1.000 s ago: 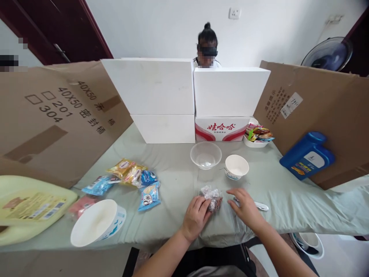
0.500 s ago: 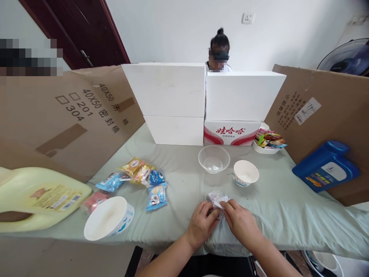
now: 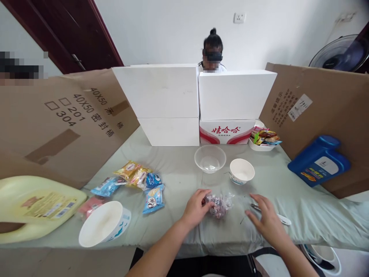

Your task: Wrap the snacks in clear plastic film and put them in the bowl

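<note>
My left hand (image 3: 197,207) is closed on the left side of a small clear plastic bag (image 3: 219,206), which rests on the cloth and has small dark red and purple pieces inside. Its gathered clear end points right. To the right, my right hand (image 3: 266,221) is open, thumb and fingers apart, over a slim tool with a white handle (image 3: 284,219) and a metal end. The hand partly covers this tool, so its exact kind is unclear. A thin dark strand (image 3: 242,220) lies between the bag and my right thumb.
Beyond my hands stand a clear bowl (image 3: 210,158) and a white bowl (image 3: 242,171). Wrapped snacks (image 3: 138,179), a tilted white tub (image 3: 105,225) and a yellow jug (image 3: 37,209) are left. A blue bottle (image 3: 319,163) stands right; white boxes (image 3: 170,130) form a barrier.
My right hand has moved right, away from the bag, and let go of the white-handled tool, now on the cloth. My left hand keeps the bag, now more visible. The view has shifted slightly.
</note>
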Demonstrator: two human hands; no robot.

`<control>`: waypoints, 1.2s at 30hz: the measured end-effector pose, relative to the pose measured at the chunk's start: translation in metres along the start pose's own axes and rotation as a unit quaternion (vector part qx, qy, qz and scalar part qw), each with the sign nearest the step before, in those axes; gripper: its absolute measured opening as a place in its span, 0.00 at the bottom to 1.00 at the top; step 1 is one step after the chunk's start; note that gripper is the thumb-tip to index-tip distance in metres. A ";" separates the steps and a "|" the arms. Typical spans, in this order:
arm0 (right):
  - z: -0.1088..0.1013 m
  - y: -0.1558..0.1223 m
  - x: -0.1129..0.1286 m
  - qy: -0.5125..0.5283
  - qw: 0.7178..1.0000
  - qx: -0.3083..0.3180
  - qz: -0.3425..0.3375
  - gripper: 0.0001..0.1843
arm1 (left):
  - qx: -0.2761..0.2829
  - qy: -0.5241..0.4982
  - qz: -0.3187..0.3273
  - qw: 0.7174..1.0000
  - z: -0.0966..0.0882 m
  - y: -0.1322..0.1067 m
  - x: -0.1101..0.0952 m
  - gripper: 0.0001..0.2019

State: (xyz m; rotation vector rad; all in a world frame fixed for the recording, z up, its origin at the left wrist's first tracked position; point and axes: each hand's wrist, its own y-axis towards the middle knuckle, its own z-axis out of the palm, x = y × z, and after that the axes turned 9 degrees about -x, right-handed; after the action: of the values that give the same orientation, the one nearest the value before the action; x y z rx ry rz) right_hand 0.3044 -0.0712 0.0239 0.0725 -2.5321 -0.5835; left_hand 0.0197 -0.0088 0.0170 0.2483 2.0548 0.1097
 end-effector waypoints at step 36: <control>0.014 -0.010 0.084 0.023 0.938 0.298 -0.175 0.11 | 0.084 0.309 0.157 0.934 -0.043 -0.089 -0.013 0.02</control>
State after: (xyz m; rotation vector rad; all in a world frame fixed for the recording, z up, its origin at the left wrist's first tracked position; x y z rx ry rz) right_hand 0.2248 -0.0890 0.0506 0.7561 -2.5740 0.0836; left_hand -0.0240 -0.0977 0.0329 0.7253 2.6377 0.2325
